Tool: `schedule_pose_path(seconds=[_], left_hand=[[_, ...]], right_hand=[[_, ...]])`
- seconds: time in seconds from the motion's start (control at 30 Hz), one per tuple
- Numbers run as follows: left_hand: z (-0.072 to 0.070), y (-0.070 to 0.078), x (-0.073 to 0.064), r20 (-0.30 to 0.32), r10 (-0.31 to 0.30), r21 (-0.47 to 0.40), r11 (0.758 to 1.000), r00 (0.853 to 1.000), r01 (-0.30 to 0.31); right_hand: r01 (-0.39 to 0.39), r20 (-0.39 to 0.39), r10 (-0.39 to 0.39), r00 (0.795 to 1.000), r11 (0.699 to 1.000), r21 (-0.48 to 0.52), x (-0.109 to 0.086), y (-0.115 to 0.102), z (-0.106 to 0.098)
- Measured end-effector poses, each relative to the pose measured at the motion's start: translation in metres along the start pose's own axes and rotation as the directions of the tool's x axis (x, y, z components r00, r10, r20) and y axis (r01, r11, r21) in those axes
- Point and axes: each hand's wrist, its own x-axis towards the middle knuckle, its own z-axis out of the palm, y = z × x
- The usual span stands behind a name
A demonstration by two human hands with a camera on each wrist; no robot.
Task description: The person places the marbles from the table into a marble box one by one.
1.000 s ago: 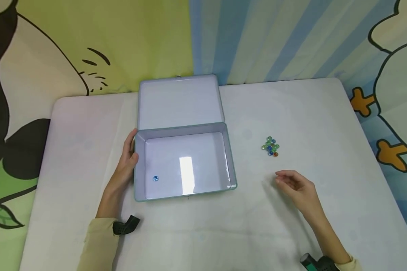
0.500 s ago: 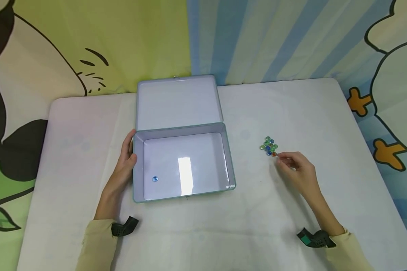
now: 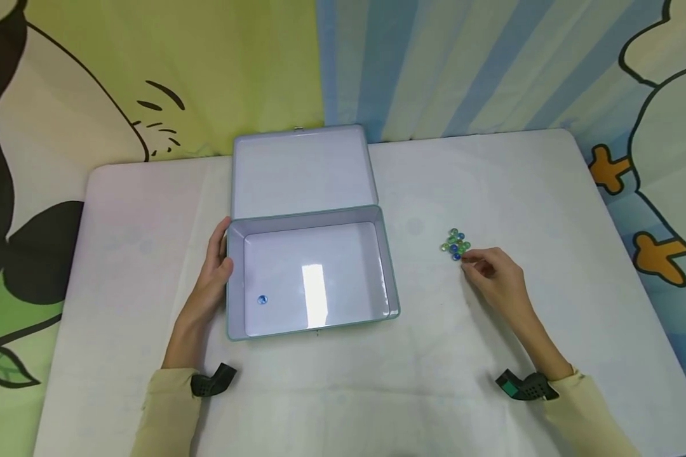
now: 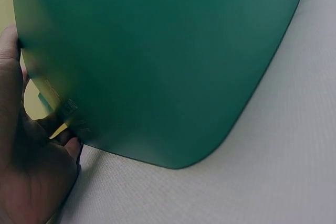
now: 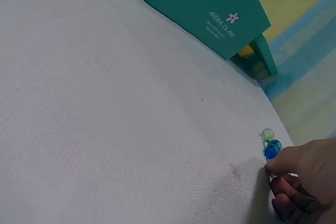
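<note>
A metal box (image 3: 234,279) stands with its lid (image 3: 304,171) laid back, pale inside and green outside. One blue glass marble (image 3: 262,299) lies on its floor. My left hand (image 3: 208,282) rests against the box's left side, index finger reaching the back corner and thumb touching the wall. To the right of the box lies a small cluster of green and blue marbles (image 3: 454,249). At its near edge the thumb and fingertips of my right hand (image 3: 500,279) pinch the orange marble, which they hide. In the right wrist view an orange glow falls on the cloth (image 5: 235,171) beside them.
A white cloth covers the table (image 3: 434,381). Behind it hangs a printed curtain (image 3: 423,63), close to the lid's far edge. Each wrist wears a black camera mount (image 3: 527,385).
My right hand has moved forward and left to the cluster, and the orange marble has gone from sight under its fingertips. The left hand and the box have stayed put.
</note>
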Motion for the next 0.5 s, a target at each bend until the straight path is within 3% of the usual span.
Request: schedule_pose_path(seconds=[0.5], left_hand=[[0.0003,-0.0004,0.0005,-0.016,0.000,-0.003,1.000,1.000,0.000]], right_hand=[[0.010,-0.001,-0.010,1.000,1.000,-0.002,0.0003,-0.0065,-0.0051]])
